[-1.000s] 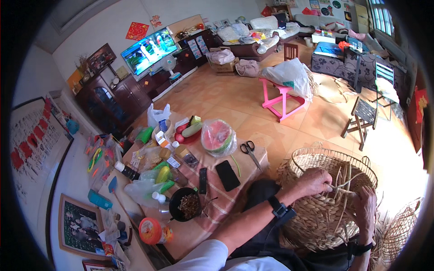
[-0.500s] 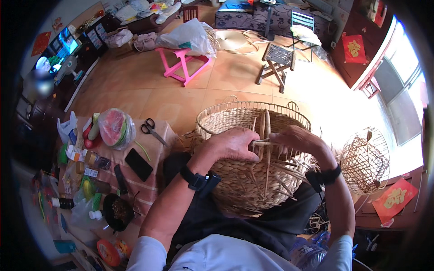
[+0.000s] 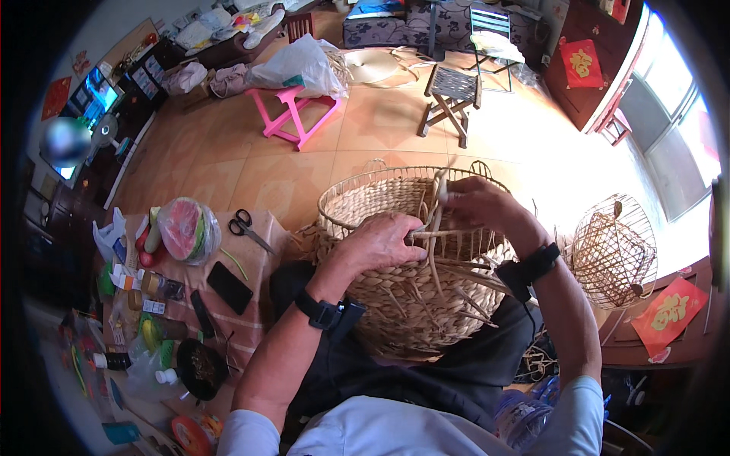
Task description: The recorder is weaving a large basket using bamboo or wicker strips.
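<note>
A large basket of woven straw on a wire frame rests upright on my lap, with loose strand ends poking from its near side. At the near rim my left hand is closed, its thumb and fingers pinching the rim and the base of a straw strand. A looped straw strand rises above the basket opening. My right hand pinches it at the upper part, above the basket's right half. Part of the rim is hidden behind both hands.
To the left stands a cloth-covered table with scissors, a phone, wrapped watermelon and a black bowl. A bare wire basket frame sits at right. Farther off are a folding stool and a pink stool.
My right hand has risen and drawn the strand upward from the rim. The left hand stays at the near rim. The whole view has shifted slightly.
</note>
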`<state>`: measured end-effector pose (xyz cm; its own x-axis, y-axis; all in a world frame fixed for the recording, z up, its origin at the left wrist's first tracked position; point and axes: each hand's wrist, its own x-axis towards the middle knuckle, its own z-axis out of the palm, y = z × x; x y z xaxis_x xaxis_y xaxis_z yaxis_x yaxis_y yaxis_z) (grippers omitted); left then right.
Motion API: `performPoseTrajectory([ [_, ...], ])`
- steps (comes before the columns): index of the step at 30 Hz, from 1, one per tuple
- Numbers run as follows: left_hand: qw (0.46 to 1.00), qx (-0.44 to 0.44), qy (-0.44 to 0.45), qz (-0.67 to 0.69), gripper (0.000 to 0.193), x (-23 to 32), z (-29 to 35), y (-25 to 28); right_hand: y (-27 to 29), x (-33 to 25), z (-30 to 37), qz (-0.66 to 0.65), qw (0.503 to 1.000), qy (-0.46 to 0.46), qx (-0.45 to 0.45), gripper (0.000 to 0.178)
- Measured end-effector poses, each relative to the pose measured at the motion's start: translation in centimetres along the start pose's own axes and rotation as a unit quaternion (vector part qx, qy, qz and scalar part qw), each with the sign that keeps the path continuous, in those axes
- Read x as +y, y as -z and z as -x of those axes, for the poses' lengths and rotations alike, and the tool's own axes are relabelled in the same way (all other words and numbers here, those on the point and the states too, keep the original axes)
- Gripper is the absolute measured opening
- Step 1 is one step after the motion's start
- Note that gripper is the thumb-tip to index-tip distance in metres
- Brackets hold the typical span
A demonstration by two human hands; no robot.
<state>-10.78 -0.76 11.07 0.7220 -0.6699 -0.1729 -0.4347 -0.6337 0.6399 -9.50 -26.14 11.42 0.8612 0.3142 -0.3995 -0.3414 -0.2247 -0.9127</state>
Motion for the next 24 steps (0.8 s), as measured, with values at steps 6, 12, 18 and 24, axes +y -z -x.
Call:
performPoseTrajectory([
  [6,0.999,0.044,-0.023,0.001,0.044,0.5,-1.1,-1.2,5.8,3.6,-1.2,-0.31,0.896,0.248,0.197,0.032],
  [12,1.0,0.002,-0.006,0.01,0.039,1.2,-3.4,-1.2,5.6,4.4,2.6,0.136,0.919,0.155,0.336,0.038],
  [18,0.996,-0.046,-0.017,0.077,0.04,1.9,-3.4,-0.8,0.3,5.7,7.6,0.434,0.748,0.235,0.443,0.037],
  [24,0.976,-0.104,-0.014,0.19,0.041,1.7,-4.1,-0.7,-3.7,6.7,9.9,0.364,0.78,0.302,0.41,0.026],
])
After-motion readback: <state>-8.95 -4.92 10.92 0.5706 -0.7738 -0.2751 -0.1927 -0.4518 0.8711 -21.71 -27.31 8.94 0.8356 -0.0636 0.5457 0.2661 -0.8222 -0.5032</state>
